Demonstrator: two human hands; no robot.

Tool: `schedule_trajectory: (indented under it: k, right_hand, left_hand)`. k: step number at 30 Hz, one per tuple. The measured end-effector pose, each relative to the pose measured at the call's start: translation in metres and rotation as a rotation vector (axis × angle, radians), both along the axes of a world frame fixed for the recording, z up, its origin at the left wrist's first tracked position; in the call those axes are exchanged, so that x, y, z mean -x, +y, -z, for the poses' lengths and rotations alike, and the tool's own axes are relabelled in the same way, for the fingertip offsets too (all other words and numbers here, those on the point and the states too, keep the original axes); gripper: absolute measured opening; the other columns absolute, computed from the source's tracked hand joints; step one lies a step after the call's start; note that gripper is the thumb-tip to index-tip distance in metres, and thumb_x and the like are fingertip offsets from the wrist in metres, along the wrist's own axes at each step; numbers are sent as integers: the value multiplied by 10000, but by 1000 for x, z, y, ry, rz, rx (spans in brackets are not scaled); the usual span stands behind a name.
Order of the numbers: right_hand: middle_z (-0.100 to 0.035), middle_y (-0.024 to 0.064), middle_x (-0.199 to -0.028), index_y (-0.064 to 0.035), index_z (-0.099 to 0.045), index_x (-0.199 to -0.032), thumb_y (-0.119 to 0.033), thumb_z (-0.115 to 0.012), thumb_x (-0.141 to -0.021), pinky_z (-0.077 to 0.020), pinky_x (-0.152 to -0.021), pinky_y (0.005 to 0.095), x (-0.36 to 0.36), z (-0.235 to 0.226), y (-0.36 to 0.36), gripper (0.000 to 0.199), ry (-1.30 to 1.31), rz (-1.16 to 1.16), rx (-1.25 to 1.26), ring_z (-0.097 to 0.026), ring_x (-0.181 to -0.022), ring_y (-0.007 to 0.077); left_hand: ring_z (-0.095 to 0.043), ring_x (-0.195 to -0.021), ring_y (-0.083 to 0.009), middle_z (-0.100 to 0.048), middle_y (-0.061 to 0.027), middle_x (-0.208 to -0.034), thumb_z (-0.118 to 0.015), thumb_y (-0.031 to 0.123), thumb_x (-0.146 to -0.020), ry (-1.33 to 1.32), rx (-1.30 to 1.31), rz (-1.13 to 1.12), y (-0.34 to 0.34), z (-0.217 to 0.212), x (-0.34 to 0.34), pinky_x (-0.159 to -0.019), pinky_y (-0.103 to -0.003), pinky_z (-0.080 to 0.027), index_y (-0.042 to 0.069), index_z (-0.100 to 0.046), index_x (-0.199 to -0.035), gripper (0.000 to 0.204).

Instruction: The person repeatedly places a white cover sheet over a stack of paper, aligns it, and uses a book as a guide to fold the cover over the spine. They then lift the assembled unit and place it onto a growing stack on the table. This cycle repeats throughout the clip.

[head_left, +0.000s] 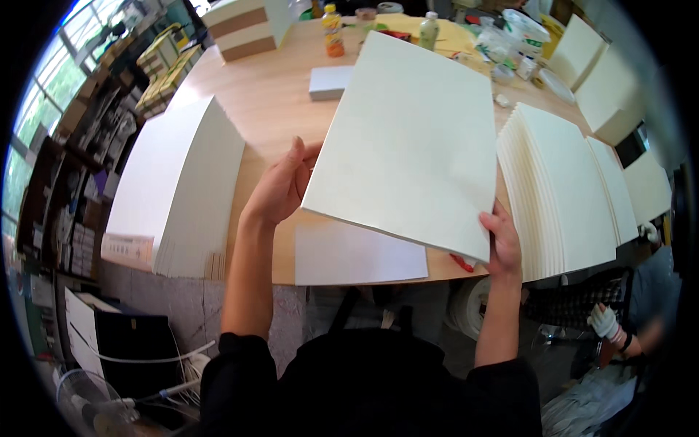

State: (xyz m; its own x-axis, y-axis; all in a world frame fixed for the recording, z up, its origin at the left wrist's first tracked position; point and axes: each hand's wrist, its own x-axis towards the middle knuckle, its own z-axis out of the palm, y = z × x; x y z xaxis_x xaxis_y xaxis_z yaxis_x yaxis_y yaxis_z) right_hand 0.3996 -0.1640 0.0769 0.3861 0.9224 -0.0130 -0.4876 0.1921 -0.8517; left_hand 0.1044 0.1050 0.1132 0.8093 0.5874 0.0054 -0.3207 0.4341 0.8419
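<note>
A large cream-white paper block (411,146), thin and rectangular, is tilted up over the table. At its lower right corner my right hand (502,237) grips it, thumb on the front and fingers behind. My left hand (280,182) is at its left edge with the thumb raised and apart; the fingertips are partly hidden behind the block, so touching is unclear. Below lies a white sheet (357,251) at the table's near edge. To the left stands a tall stack of white sheets (171,182); to the right, a stack of similar cream blocks (564,193) leans in layers.
A small white stack (329,82), an orange drink bottle (333,30) and a pale green bottle (429,31) stand farther back on the table (277,91). Plastic bags (520,33) clutter the back right. A co-worker's gloved hand (606,322) shows at lower right. A red item (461,263) lies near my right hand.
</note>
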Motion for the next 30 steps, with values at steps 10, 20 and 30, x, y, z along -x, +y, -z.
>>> schedule_trajectory:
  k: [10,20,30]
  right_hand:
    - [-735,87,-1227,60,-601,-1401,-145,-660,-1058,-551,-987,300,6,62,68,404,-185,-133,337,-695,-1071,137]
    - [-784,30,-1061,58,-606,-1421,-218,-712,-1057,-454,-589,177,33,74,74,468,-361,30,400,-658,-792,15]
    - [-774,29,-989,52,-650,-1352,-237,-700,-1059,-464,-598,197,36,59,70,416,-511,56,579,-643,-750,30]
  left_hand:
    - [-703,-752,-139,-759,-58,-918,-683,357,-1050,668,-51,-125,19,97,42,-684,-287,-557,30,-756,-1062,335]
    - [-597,-552,-110,-694,-63,-703,-778,299,-972,941,-416,-231,22,99,59,-441,-303,-412,-16,-745,-844,343]
    - [-684,-798,-220,-739,-104,-879,-770,213,-947,1064,-610,-439,-3,91,81,-728,-370,-542,-11,-769,-941,224]
